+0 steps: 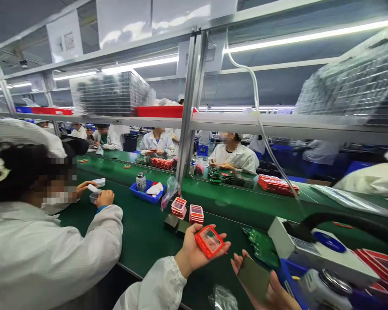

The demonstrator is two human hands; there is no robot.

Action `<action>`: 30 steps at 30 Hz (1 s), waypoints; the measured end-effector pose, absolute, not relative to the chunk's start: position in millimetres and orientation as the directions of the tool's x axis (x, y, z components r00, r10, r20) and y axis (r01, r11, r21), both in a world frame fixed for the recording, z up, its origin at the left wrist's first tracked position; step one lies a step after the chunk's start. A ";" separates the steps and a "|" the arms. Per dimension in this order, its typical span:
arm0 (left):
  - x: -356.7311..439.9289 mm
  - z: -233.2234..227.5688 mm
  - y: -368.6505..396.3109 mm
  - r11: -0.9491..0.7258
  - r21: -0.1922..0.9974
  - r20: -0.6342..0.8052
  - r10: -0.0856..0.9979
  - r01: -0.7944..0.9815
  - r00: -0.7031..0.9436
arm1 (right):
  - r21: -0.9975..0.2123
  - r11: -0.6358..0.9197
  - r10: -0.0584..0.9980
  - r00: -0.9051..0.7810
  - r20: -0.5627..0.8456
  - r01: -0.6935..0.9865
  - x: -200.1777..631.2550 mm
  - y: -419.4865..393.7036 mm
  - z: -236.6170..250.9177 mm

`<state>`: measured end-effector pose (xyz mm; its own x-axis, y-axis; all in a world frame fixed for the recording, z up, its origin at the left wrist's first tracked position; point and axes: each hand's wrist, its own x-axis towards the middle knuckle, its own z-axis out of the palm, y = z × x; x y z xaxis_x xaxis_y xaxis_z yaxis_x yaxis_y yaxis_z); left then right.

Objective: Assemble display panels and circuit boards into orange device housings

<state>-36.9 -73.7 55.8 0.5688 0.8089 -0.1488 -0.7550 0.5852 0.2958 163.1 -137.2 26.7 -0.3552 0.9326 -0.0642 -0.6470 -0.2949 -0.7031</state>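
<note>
— Starting with the left hand [194, 252]: what is gripped in it?

— A red frame [209, 241] with a clear window is grasped there, pinched between thumb and fingertips and tilted up above the green counter [142, 232]. A white sleeve [158, 286] is worn on that arm.

— And the right hand [265, 286]?

— It is turned palm up low in the view, and a flat dark olive plate [254, 277] is held against its fingers, just right of the red frame and apart from it.

— What is seen around the two hands?

— Two short stacks of red frames [187, 210] are set on the counter just beyond the left hand, with two dark blocks [176, 224] beside them. Green circuit boards [261, 245] lie near the right hand, next to a white boxy device [310, 254] with a blue round button. Farther back, a blue tray [145, 193] with a small bottle [141, 181] in it is placed on the counter.

— Are other people in view?

— A co-worker in a white coat [45, 254] is seated at the left, with a small white part [93, 188] held in both hands. More people in white coats are seated across the counter, behind a metal post [189, 107] by which a shelf [278, 122] is carried
</note>
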 end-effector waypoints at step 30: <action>-7.8 20.3 -2.0 0.578 0.561 -0.323 0.812 -0.593 0.486 | -0.914 -0.112 0.993 -0.014 -0.116 -0.389 146.1 7.7 29.7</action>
